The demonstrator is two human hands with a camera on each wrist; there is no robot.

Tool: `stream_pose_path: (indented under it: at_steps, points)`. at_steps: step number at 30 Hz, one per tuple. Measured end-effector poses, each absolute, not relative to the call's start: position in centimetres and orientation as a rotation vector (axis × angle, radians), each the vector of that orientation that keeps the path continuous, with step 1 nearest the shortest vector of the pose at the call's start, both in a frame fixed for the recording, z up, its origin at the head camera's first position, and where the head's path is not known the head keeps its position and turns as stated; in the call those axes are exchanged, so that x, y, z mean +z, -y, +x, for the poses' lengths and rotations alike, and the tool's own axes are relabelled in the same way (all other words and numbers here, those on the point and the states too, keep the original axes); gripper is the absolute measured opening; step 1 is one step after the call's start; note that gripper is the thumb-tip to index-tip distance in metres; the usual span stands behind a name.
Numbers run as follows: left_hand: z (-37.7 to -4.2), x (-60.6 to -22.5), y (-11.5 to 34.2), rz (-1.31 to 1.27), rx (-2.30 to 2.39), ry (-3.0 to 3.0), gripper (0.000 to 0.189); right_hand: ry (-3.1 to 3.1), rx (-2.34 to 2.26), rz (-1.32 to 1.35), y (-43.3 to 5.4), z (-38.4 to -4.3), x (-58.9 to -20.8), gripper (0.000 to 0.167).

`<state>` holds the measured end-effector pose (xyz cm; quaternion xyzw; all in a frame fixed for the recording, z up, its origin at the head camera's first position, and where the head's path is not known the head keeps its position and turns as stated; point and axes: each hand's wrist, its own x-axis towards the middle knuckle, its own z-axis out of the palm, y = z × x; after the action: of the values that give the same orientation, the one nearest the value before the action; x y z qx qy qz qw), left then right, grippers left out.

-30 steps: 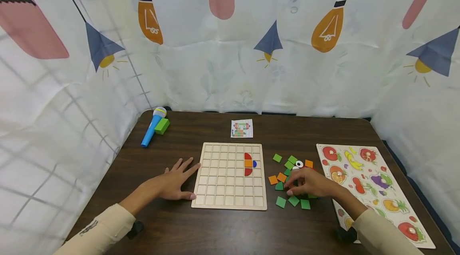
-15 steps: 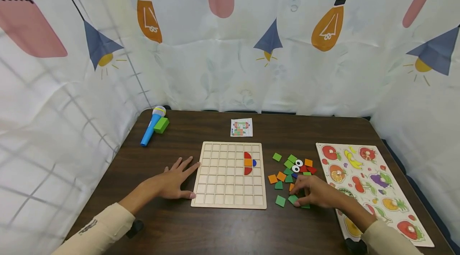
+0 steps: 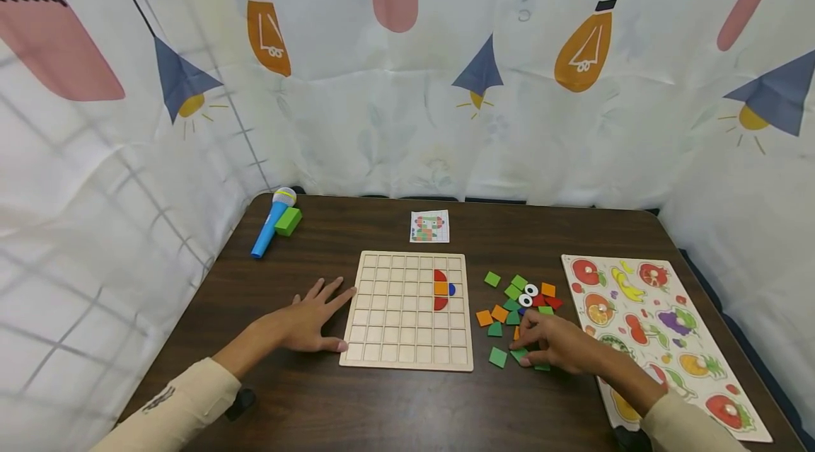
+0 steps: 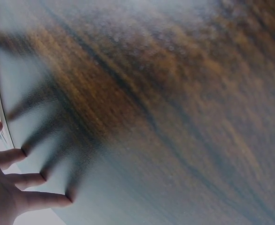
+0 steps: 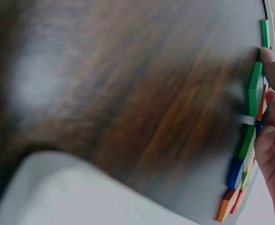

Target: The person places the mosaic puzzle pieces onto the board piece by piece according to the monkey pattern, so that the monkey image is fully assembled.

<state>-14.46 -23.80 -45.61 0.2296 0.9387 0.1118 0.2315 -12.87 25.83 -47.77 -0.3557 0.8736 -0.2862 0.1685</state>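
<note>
My left hand (image 3: 312, 325) rests spread at the left edge of a pale wooden grid board (image 3: 395, 317). Its thumb and a finger touch the rim. On the board lie two red half-round pieces, an orange square (image 3: 441, 288) and a small blue piece (image 3: 452, 289). My right hand (image 3: 557, 342) bends over a pile of loose coloured tiles, fingers down beside a green tile (image 3: 518, 356). In the right wrist view, its finger and thumb stand apart next to a green tile (image 5: 255, 89), with nothing plainly pinched. The palm hides part of the pile.
A printed pattern card (image 3: 429, 227) lies behind the board. At the back left are a blue toy microphone (image 3: 270, 229) and a green block (image 3: 288, 222). A fruit puzzle board (image 3: 662, 339) lies at the right, under the right forearm.
My right hand has shifted right and slightly nearer to me over the tiles, uncovering white ring-shaped pieces and red ones. My left hand stays at the board's edge.
</note>
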Motion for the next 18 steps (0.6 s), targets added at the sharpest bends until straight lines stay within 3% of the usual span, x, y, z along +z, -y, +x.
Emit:
stream_pose_path:
  at_steps: [12,18]
  points:
    - [-14.4,-45.6,23.8,0.636,0.313,-2.578,0.101,-2.482,-0.808,-1.012,-25.3,-12.4,-47.6,0.015]
    - [-14.4,-45.6,23.8,0.632,0.327,-2.578,0.1,-2.406,-0.91,-0.878,-24.5,-12.9,-47.0,0.027]
